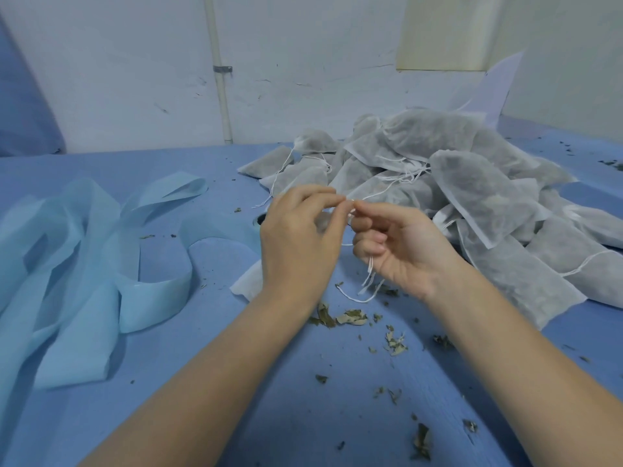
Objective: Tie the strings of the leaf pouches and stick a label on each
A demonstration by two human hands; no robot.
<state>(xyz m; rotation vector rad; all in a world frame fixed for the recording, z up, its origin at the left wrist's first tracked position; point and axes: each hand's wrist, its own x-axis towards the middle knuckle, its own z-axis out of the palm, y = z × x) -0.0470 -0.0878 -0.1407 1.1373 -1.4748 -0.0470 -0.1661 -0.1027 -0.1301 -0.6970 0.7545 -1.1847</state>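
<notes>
Both hands are up over the middle of the blue cloth-covered table (101,170), fingertips meeting right at the thin white drawstring (369,281). The left hand (300,237) shows its back to the camera, fingers curled in, pinching the string at the top. The right hand (397,251) is palm-up-ish with fingers curled around the same string, and the loose ends dangle down out of its palm almost to the table. The pouch they're working on is mostly hidden behind the left hand; only a white non-woven fabric corner (244,284) sticks out below that wrist, lying on the table, and I can't tell for sure that it's part of the same pouch.

Just behind and to the right of the hands sits a big heap of grey-white non-woven pouches stuffed with dried leaves (472,183), piled on each other, with white strings poking out here and there. Can't tell from here which of those are tied.

Off to the left there's a tangle of light blue fabric strips (84,251), looped and curling over each other on the table. Crumbled dried green leaf bits (350,316) are scattered in front of the hands and toward the near right. A white pipe (220,79) runs down the pale wall behind.
</notes>
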